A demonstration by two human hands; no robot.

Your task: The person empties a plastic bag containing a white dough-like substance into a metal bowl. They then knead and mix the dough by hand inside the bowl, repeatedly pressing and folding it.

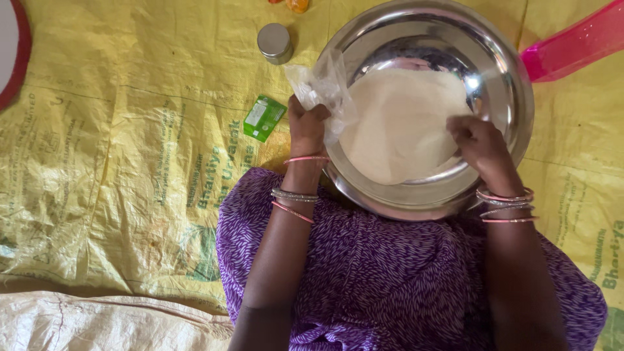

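My left hand (307, 125) grips an emptied-looking bag (323, 89) at the bowl (500, 71) rim; my right hand (480, 144) rests curled in the flour (400, 123), maybe pinching some. Next I'd set the bag aside.

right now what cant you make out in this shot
Head view only:
- Pink container: cut off by the right edge.
- Orange thing: cut by the top edge, kind unclear.
- Right hand fingertips: curled over the white flour, any grip hidden.
- Plastic bag in the left hand: contents unclear.
- Bowl near rim: meets the purple cloth.
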